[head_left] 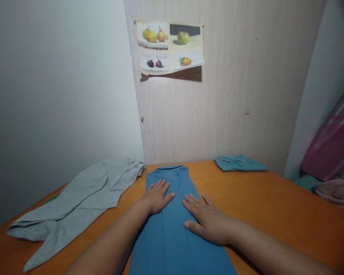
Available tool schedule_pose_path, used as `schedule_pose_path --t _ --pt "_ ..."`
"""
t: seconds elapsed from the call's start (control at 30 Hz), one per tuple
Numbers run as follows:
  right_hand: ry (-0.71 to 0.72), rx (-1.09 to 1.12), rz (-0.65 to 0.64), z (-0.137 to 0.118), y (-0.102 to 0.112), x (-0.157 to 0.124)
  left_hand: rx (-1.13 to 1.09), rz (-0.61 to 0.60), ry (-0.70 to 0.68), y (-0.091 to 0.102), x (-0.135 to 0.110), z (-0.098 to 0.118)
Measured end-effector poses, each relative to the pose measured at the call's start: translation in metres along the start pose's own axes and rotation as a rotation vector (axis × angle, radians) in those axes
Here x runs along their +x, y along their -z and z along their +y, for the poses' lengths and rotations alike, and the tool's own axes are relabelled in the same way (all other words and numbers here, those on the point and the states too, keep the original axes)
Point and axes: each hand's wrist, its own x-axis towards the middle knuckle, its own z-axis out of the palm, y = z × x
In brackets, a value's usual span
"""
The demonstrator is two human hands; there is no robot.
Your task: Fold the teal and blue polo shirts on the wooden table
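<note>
A blue garment (172,236) lies folded into a long strip down the middle of the orange table (275,206). My left hand (157,196) rests flat on its upper left part, fingers stretched out. My right hand (205,219) lies flat on the garment's right side, fingers spread and pointing up-left. Both palms press on the cloth and neither hand grips anything.
A crumpled grey garment (74,206) sprawls over the table's left side. A folded teal garment (239,163) sits at the back right by the wooden wall panel. Fruit pictures (169,47) hang on the panel. Pink fabric and bags (332,152) pile up at the right edge.
</note>
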Motion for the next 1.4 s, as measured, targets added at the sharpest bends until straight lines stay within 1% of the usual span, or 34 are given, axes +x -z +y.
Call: schedule_pose_path --t 0.13,0.2,0.33,0.4,0.47,0.57,0.7,0.77,0.87,0.97,1.03,1.1,1.17,1.27,1.33,1.4 --pt "0.0 -0.005 -0.011 0.0 0.0 0.0 0.007 0.0 -0.009 0.0 0.0 0.0" --pt "-0.002 -0.016 -0.026 0.0 0.002 0.0 0.032 0.03 -0.018 0.001 -0.002 0.002" --pt "0.002 -0.042 -0.042 0.0 0.004 0.0 0.131 0.21 -0.04 0.004 -0.012 0.011" --pt "0.004 -0.058 -0.041 0.0 0.004 0.0 0.156 0.262 -0.047 0.007 -0.022 0.016" --pt "0.005 -0.075 -0.033 0.001 0.003 0.001 0.153 0.269 -0.047 0.011 -0.035 0.02" --pt "0.019 -0.099 -0.001 0.001 0.001 0.001 0.118 0.238 -0.043 0.019 -0.061 0.022" --pt "0.054 -0.19 0.094 0.002 -0.001 0.001 0.018 0.219 -0.076 0.03 -0.103 0.023" --pt "0.096 -0.248 0.121 0.003 0.001 0.0 -0.069 0.248 -0.097 0.034 -0.124 0.023" --pt "0.168 -0.305 0.112 0.0 0.009 -0.006 -0.202 0.325 -0.114 0.037 -0.153 0.026" --pt "0.186 -0.337 0.122 -0.015 0.022 -0.019 -0.303 0.39 -0.105 0.039 -0.179 0.036" --pt "0.155 -0.312 0.16 -0.034 0.027 -0.032 -0.342 0.395 -0.092 0.038 -0.194 0.046" --pt "0.093 -0.226 0.221 -0.058 0.027 -0.047 -0.367 0.375 -0.097 0.034 -0.208 0.059" --pt "0.041 -0.109 0.242 -0.084 0.02 -0.062 -0.371 0.346 -0.124 0.028 -0.219 0.073" --pt "-0.005 0.046 0.208 -0.116 0.002 -0.078 -0.318 0.302 -0.192 0.016 -0.234 0.09" --pt "-0.027 0.137 0.195 -0.13 -0.01 -0.085 -0.277 0.295 -0.235 0.01 -0.241 0.098" --pt "-0.051 0.249 0.238 -0.137 -0.021 -0.092 -0.258 0.309 -0.268 0.006 -0.247 0.105"
